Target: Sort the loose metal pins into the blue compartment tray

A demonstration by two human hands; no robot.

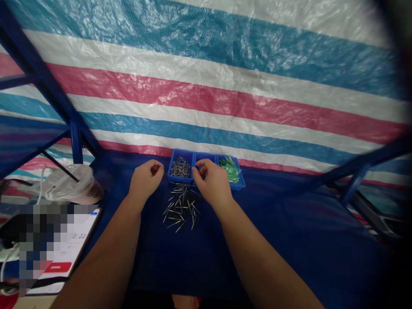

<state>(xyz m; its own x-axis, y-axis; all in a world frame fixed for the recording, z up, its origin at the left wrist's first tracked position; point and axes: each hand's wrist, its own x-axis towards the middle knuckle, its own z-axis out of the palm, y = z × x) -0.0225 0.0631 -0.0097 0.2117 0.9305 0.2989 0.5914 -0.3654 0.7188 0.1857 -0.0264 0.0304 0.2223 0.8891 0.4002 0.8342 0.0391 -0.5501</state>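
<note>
Steel pins [182, 207] lying loose on navy cloth [154, 266], more in a blue tray [238, 186]; left hand [146, 181] and right hand [212, 182] curled, any grip unclear.

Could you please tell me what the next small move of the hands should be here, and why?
Probably the left hand should pick one pin from the loose metal pins on the blue cloth: they lie scattered beside it, the blue compartment tray already holds similar pins, and the right hand is over the tray.
</note>
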